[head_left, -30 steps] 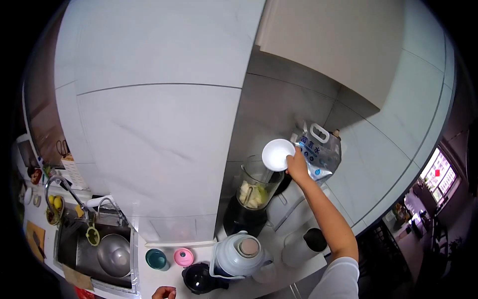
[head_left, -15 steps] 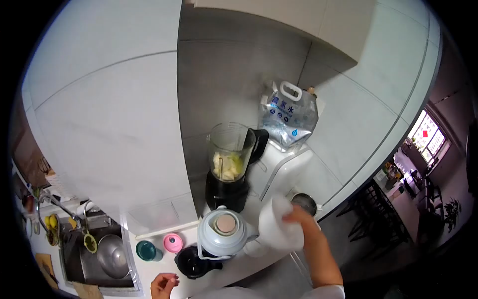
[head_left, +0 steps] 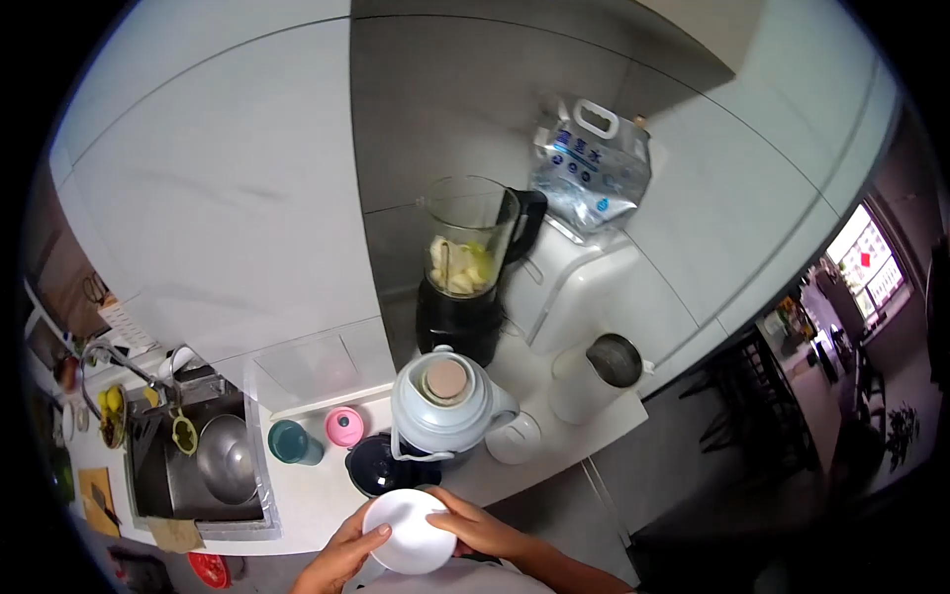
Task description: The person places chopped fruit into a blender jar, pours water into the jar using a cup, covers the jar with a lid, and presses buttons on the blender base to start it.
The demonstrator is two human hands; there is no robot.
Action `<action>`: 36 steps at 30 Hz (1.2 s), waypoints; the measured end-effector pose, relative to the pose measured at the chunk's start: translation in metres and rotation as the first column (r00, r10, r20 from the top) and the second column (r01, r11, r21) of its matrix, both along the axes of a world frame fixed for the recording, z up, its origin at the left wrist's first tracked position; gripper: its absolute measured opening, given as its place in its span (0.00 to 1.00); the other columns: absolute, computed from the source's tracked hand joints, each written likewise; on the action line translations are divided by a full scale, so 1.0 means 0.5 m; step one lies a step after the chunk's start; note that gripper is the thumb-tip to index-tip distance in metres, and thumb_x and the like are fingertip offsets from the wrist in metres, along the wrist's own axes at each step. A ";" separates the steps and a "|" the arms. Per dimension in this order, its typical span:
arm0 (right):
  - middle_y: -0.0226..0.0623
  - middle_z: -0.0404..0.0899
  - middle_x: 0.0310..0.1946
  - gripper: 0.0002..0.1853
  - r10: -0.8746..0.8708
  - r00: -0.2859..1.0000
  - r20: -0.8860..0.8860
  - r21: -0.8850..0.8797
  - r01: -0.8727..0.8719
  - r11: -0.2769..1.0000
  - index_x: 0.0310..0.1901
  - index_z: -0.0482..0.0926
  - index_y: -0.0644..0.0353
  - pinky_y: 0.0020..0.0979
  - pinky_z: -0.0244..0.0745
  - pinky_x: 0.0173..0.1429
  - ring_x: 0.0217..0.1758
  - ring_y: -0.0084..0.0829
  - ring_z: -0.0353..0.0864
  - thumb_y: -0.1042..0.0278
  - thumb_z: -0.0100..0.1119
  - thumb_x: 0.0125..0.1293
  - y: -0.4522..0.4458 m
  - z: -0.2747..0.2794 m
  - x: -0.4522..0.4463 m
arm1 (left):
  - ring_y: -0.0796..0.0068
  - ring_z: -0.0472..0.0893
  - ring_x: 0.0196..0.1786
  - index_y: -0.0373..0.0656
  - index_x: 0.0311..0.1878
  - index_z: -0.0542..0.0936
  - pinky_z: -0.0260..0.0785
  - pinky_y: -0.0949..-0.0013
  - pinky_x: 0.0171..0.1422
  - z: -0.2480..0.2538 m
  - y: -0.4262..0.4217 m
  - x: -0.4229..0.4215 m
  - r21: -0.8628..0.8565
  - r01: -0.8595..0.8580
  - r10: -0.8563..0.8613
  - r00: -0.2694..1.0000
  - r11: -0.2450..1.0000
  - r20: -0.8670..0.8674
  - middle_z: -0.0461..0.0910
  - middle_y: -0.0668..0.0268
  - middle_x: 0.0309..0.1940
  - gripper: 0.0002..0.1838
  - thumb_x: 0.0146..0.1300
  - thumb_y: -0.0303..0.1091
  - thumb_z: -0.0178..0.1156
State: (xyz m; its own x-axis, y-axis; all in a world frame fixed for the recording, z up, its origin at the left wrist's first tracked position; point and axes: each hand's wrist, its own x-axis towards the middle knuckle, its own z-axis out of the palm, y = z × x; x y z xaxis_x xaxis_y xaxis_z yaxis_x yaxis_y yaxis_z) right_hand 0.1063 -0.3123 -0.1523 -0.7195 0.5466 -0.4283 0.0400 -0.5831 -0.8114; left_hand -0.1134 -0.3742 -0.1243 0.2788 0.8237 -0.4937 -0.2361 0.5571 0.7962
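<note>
On the left sat the sink [head_left: 168,490], then a green cup [head_left: 289,443] on the tabletop [head_left: 309,515], then the left hand [head_left: 344,552], with its thumb over the rim of the white bowl [head_left: 414,543]. The bowl was held close to the black thing [head_left: 370,469], with the kettle [head_left: 435,421] and the blender [head_left: 461,322] farther back, and the right hand [head_left: 477,527] gripped its other side. The step looked like just holding the bowl two-handed, and moving it from there seemed to call for a firm grip and no bumps.
</note>
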 end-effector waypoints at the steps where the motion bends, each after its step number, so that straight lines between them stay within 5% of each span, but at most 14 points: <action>1: 0.22 0.72 0.29 0.23 -0.011 1.000 0.018 0.050 0.011 0.999 0.64 0.65 0.56 0.16 0.60 0.23 0.22 0.11 0.65 0.52 0.48 0.75 -0.015 -0.010 -0.018 | 0.69 0.76 0.61 0.37 0.70 0.63 0.68 0.68 0.65 -0.010 -0.010 -0.002 -0.013 -0.046 0.045 0.998 0.999 -0.052 0.76 0.59 0.58 0.34 0.69 0.47 0.59; 7: 0.26 0.76 0.33 0.27 -0.025 1.000 0.016 0.057 0.024 0.998 0.65 0.65 0.58 0.16 0.66 0.26 0.27 0.15 0.74 0.48 0.50 0.74 -0.078 -0.078 -0.054 | 0.67 0.77 0.60 0.38 0.69 0.65 0.71 0.63 0.62 -0.117 -0.093 -0.073 -0.105 -0.201 0.203 0.979 0.974 0.007 0.76 0.58 0.58 0.28 0.70 0.37 0.58; 12: 0.36 0.79 0.50 0.25 -0.220 0.939 0.264 0.140 0.188 0.972 0.64 0.69 0.60 0.21 0.75 0.38 0.40 0.22 0.79 0.51 0.49 0.75 -0.096 -0.129 -0.026 | 0.62 0.77 0.60 0.39 0.70 0.64 0.72 0.58 0.63 -0.202 -0.161 -0.127 -0.175 -0.353 0.342 0.936 0.919 -0.087 0.75 0.56 0.59 0.29 0.68 0.37 0.58; 14: 0.34 0.80 0.51 0.21 -0.346 0.874 0.340 0.214 0.286 0.934 0.62 0.72 0.60 0.23 0.77 0.40 0.41 0.23 0.80 0.55 0.49 0.75 -0.086 -0.140 0.002 | 0.63 0.79 0.56 0.37 0.66 0.68 0.75 0.65 0.55 -0.278 -0.199 -0.147 -0.145 -0.521 0.513 0.854 0.841 -0.093 0.77 0.56 0.57 0.28 0.66 0.35 0.61; 18: 0.30 0.81 0.45 0.18 -0.648 0.737 0.192 0.379 0.553 0.742 0.57 0.75 0.61 0.23 0.76 0.42 0.42 0.22 0.80 0.59 0.56 0.71 -0.039 -0.228 0.113 | 0.59 0.76 0.61 0.39 0.72 0.59 0.75 0.61 0.58 -0.267 -0.228 -0.163 -0.166 -0.501 0.479 0.864 0.850 -0.156 0.72 0.55 0.63 0.35 0.65 0.36 0.60; 20: 0.29 0.82 0.43 0.20 -0.803 0.547 0.236 0.565 0.596 0.571 0.56 0.76 0.61 0.24 0.75 0.43 0.43 0.22 0.79 0.60 0.61 0.68 0.004 -0.275 0.181 | 0.58 0.75 0.62 0.40 0.72 0.61 0.74 0.55 0.59 -0.269 -0.237 -0.165 -0.157 -0.500 0.472 0.862 0.852 -0.187 0.72 0.55 0.63 0.33 0.66 0.38 0.60; 25: 0.43 0.75 0.56 0.35 -0.967 0.193 0.167 0.697 0.670 0.254 0.63 0.68 0.66 0.36 0.71 0.60 0.57 0.35 0.74 0.59 0.71 0.58 0.152 -0.397 0.365 | 0.56 0.75 0.64 0.43 0.73 0.59 0.73 0.48 0.61 -0.280 -0.245 -0.136 -0.145 -0.589 0.577 0.808 0.795 -0.121 0.72 0.56 0.64 0.36 0.66 0.40 0.62; 28: 0.50 0.65 0.65 0.49 -0.950 0.080 0.302 0.758 0.584 0.290 0.69 0.59 0.68 0.41 0.63 0.69 0.66 0.45 0.66 0.55 0.77 0.51 0.223 -0.424 0.441 | 0.55 0.73 0.65 0.45 0.75 0.56 0.73 0.48 0.61 -0.257 -0.216 -0.072 -0.139 -0.625 0.618 0.781 0.768 -0.091 0.69 0.55 0.66 0.38 0.66 0.39 0.62; 32: 0.57 0.61 0.67 0.57 -0.945 0.050 0.322 0.813 0.498 0.303 0.69 0.56 0.71 0.43 0.60 0.72 0.69 0.50 0.64 0.56 0.82 0.43 0.264 -0.409 0.458 | 0.53 0.71 0.66 0.45 0.75 0.54 0.73 0.48 0.60 -0.245 -0.169 0.019 -0.251 -0.658 0.641 0.751 0.710 -0.158 0.65 0.54 0.68 0.38 0.67 0.39 0.62; 34: 0.59 0.58 0.68 0.60 -0.974 0.221 0.055 0.804 0.569 0.175 0.71 0.53 0.71 0.45 0.57 0.74 0.71 0.53 0.61 0.57 0.82 0.40 0.284 -0.418 0.457 | 0.56 0.77 0.61 0.39 0.70 0.62 0.73 0.53 0.62 -0.157 -0.130 0.102 -0.140 -0.590 0.588 0.807 0.795 -0.057 0.74 0.54 0.60 0.31 0.67 0.36 0.59; 36: 0.59 0.58 0.68 0.60 -0.985 0.155 0.073 0.819 0.555 0.148 0.71 0.52 0.71 0.45 0.57 0.74 0.71 0.53 0.61 0.59 0.82 0.40 0.297 -0.429 0.442 | 0.53 0.77 0.61 0.37 0.70 0.61 0.73 0.50 0.62 -0.190 -0.122 0.138 -0.098 -0.635 0.635 0.772 0.766 -0.039 0.73 0.52 0.59 0.32 0.65 0.36 0.59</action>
State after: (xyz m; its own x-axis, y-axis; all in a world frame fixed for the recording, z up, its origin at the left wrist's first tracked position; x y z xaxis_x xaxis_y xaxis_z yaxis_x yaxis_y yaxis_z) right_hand 0.3271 -0.1636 -0.3670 0.5416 0.8269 0.1512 0.3458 -0.0551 -0.9367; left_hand -0.0442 -0.4354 -0.2194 -0.2924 0.7582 -0.5829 -0.5618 0.3571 0.7462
